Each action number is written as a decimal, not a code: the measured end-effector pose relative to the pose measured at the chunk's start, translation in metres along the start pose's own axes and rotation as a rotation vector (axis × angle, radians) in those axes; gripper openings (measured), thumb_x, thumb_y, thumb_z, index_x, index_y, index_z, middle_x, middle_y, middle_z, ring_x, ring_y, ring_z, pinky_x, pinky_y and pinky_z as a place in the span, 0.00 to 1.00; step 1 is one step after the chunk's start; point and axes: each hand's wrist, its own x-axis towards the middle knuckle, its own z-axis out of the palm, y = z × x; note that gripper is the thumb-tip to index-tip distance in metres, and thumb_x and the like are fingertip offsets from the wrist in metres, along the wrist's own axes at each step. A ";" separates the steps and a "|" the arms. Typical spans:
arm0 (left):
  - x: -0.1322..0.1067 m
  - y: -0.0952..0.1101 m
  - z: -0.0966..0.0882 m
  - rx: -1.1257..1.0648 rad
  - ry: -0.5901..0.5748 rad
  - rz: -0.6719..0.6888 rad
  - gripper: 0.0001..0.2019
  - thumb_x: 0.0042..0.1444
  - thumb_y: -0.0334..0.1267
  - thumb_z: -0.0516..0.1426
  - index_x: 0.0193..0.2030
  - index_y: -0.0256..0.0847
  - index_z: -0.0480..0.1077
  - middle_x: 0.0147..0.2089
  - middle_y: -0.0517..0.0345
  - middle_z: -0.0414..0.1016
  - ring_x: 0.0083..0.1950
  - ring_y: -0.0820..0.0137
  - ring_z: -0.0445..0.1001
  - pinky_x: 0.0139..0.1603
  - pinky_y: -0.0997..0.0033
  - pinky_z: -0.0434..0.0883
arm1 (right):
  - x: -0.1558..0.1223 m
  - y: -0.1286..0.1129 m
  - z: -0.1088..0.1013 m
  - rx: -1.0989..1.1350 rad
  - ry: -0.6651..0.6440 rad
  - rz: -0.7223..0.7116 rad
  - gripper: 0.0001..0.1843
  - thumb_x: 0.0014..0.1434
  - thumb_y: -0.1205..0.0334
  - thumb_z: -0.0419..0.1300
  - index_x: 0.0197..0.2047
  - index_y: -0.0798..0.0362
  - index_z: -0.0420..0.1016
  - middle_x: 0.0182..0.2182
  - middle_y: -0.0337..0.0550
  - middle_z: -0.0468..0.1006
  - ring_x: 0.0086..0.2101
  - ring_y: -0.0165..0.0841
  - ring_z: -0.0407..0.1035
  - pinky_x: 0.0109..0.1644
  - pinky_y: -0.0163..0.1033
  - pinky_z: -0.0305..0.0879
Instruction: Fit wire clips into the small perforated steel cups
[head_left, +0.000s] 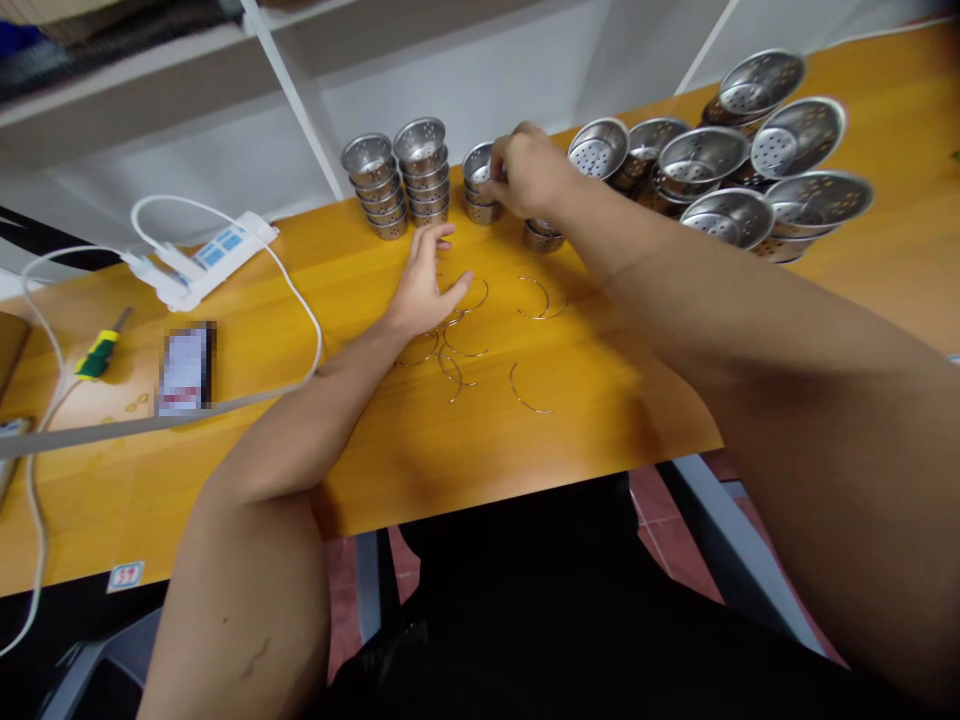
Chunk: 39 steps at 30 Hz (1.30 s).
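My right hand [527,168] reaches across the table with its fingers curled against the rim of a perforated metal cup [478,166], the top one of a short stack. The fingertips are partly hidden behind the hand. Under my right wrist stands another small metal cup [541,238], partly covered. My left hand [426,285] is open just above the table, thumb and fingers apart, holding nothing. Beside and below it lie several thin curved wires [459,345], with a single wire arc [525,393] farther right. Two taller stacks of cups, a left stack [375,185] and a right stack [424,170], stand beyond my left hand.
Several wider perforated metal cups [705,160] crowd the right back of the table [600,400]. At left are a white power strip [225,262] with cables, a phone [184,370] and a green-yellow screwdriver [101,352]. A shelf unit [450,75] borders the back edge.
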 end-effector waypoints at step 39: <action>0.018 -0.042 -0.014 -0.077 0.161 -0.062 0.53 0.71 0.86 0.69 0.88 0.57 0.64 0.80 0.43 0.80 0.88 0.45 0.80 0.93 0.39 0.79 | -0.089 0.019 0.006 0.357 -0.088 -0.340 0.34 0.80 0.44 0.77 0.81 0.43 0.80 0.66 0.54 0.90 0.61 0.60 0.86 0.77 0.70 0.82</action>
